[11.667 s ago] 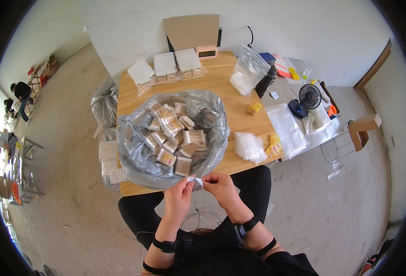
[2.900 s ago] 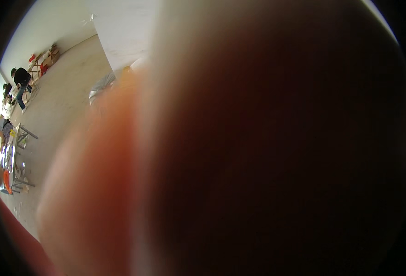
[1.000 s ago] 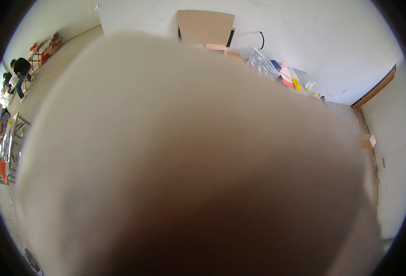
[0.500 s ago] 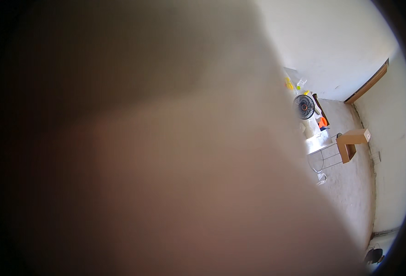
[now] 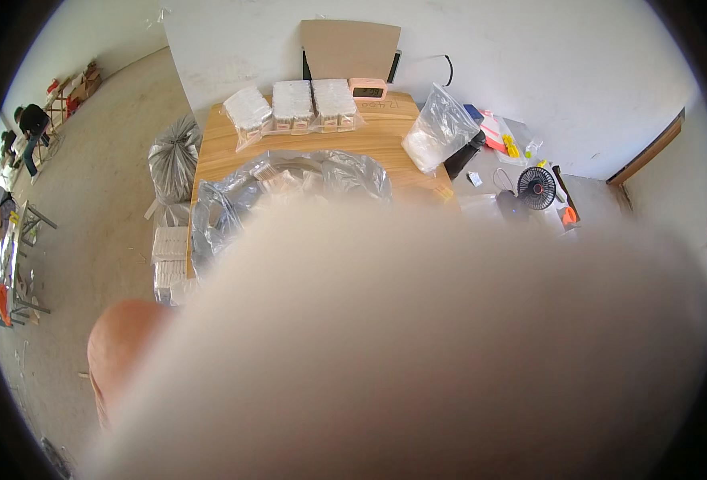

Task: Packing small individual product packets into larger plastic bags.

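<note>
A large, pale, blurred form point(image 5: 417, 344) stands very close to the lens and covers the lower centre and right of the view. It appears to be part of a limb; whether it belongs to the left or the right side cannot be determined. A sharper skin-toned part point(image 5: 121, 348) shows at its left edge. The state of the fingers cannot be told for either hand.

Partly covered by the blur, a grey plastic bag point(image 5: 209, 216) sits open on the wooden bench point(image 5: 393, 156). Packets of cotton swabs point(image 5: 285, 180) are visible in its far part; the nearer contents are hidden.

At the rear of the bench, three white packs point(image 5: 292, 104) in clear wrapping lie in a row, beside a pink clock point(image 5: 368, 89). A brown board point(image 5: 349, 50) stands behind them. A clear bag point(image 5: 441, 128) with white contents is at the right side, and a black fan point(image 5: 536, 188) is farther right. Left of the bench, a tied grey sack point(image 5: 175, 160) stands near wrapped white bundles point(image 5: 171, 244).
</note>
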`<state>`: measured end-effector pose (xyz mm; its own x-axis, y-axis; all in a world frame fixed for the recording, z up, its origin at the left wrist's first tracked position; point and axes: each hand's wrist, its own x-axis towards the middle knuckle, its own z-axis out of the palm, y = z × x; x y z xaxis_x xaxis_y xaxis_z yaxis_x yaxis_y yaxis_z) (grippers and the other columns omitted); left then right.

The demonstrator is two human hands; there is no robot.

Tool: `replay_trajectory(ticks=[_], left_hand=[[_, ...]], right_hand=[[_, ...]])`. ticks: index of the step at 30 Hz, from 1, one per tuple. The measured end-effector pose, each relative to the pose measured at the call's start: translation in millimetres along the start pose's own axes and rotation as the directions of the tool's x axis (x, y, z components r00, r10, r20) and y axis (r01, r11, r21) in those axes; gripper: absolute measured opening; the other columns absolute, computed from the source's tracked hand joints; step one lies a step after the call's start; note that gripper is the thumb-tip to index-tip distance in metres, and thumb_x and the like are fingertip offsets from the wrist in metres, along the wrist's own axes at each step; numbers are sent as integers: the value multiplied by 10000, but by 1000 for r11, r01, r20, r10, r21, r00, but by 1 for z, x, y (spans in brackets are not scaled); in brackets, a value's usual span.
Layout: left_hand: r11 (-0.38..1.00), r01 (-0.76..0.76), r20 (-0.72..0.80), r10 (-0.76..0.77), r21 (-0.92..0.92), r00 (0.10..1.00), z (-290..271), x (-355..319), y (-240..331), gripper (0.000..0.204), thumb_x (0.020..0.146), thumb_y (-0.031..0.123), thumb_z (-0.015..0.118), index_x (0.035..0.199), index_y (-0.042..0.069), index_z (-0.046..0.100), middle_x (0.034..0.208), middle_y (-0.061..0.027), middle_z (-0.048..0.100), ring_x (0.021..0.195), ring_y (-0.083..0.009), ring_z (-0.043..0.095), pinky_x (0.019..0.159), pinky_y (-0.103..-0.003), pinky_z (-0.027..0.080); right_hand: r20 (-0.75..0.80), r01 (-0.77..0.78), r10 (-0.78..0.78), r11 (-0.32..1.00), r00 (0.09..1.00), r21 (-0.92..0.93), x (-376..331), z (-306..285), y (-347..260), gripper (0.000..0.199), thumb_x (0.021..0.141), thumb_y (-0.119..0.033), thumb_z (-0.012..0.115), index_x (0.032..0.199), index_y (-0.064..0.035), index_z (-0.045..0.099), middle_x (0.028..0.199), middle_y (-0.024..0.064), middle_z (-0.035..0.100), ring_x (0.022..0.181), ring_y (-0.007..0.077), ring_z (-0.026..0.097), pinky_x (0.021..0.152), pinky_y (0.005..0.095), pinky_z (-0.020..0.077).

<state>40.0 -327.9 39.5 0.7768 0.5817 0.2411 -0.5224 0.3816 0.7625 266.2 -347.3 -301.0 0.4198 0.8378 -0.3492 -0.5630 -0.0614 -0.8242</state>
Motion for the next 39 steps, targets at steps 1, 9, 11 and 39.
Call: replay_trajectory(ticks=[1, 9, 11, 39], left_hand=[[1000, -16, 25, 16, -2, 1000, 3, -6, 2, 233, 951, 196, 403, 905, 14, 541, 774, -89, 489, 721, -226, 527, 700, -396, 467], [988, -96, -167, 75, -124, 983, -2, 9, -33, 149, 910, 101, 489, 913, -23, 572, 801, -102, 551, 719, -224, 566, 731, -381, 481], [987, -96, -141, 77, -131, 987, -2, 13, -39, 148, 910, 100, 490, 914, -23, 572, 802, -102, 553, 720, -222, 567, 730, -378, 481], [973, -227, -44, 225, -50, 973, -1, 33, -61, 142, 909, 85, 503, 931, -31, 582, 822, -95, 574, 731, -188, 573, 705, -334, 476]], right_hand=[[19, -7, 7, 1000, 1000, 3, -1, 5, 3, 299, 935, -277, 518, 977, -7, 640, 918, 51, 650, 763, 105, 584, 656, 252, 439], [36, 141, -140, 989, 990, -34, -9, 10, -12, 234, 918, -277, 547, 951, -71, 651, 793, -21, 596, 676, 62, 516, 578, 237, 407], [32, 140, -138, 988, 990, -60, 1, -8, -7, 241, 925, -277, 533, 942, -66, 650, 786, -24, 590, 663, 64, 508, 569, 232, 396], [264, 421, -331, 641, 906, -641, 15, -36, 21, 270, 944, -245, 461, 1092, -44, 567, 989, 122, 591, 861, 254, 554, 708, 366, 439]])
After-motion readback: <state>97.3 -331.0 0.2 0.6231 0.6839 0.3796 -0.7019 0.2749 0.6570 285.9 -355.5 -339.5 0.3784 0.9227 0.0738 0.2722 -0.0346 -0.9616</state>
